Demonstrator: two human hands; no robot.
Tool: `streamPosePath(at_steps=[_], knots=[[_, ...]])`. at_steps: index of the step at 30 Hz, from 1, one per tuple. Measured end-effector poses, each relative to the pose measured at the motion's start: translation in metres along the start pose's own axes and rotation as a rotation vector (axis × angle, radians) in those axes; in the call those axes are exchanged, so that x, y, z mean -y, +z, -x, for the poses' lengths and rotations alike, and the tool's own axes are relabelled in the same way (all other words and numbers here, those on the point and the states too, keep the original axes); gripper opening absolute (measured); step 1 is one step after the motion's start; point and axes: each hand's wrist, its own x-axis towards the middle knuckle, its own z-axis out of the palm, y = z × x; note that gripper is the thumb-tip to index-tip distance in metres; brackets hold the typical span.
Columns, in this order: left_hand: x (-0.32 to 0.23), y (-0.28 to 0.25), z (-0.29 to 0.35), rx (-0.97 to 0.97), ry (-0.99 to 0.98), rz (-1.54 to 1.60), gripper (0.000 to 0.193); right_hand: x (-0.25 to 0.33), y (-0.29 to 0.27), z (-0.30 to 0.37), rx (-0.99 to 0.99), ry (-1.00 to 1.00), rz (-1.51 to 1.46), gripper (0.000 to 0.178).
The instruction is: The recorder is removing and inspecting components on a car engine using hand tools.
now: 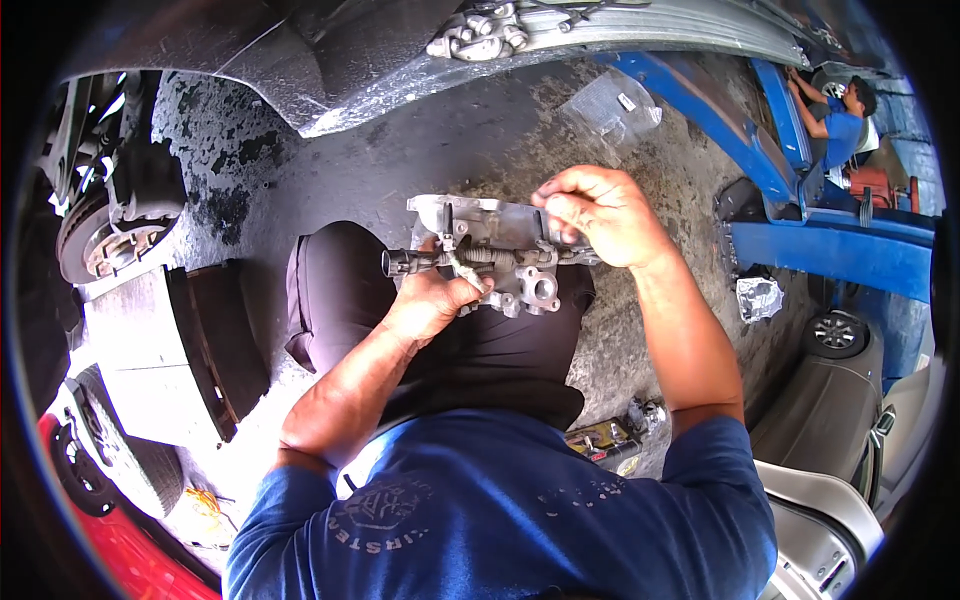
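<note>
A grey cast-metal engine part (492, 218) rests over my lap, with a round-holed flange (542, 291) at its near right. Across it runs a dark ribbed wiring harness (488, 257), ending at the left in a black connector (398, 262). My left hand (432, 303) is closed around the part's near left edge, its thumb lying over the metal. Above the part's right end, my right hand (605, 212) has thumb and fingertips pinched together. Whatever is in that pinch, if anything, is too small to make out.
A car's body edge (390, 95) overhangs the far side, with metal parts (482, 35) on top. To the left are a brake disc (100, 240) and a white box (150, 350). Blue lift arms (820, 250) stand at right, near another person (843, 125). A plastic bag (612, 108) lies on the floor.
</note>
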Motion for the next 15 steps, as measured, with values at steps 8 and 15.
streamPosePath(at_steps=[8, 15], knots=[[-0.004, -0.002, 0.003, 0.05, 0.033, -0.028, 0.056, 0.008, 0.048, -0.025, 0.145, -0.235, 0.28, 0.022], [-0.004, -0.004, 0.0, -0.019, 0.02, -0.096, 0.064, 0.002, 0.062, -0.031, 0.117, -0.329, 0.453, 0.012]])
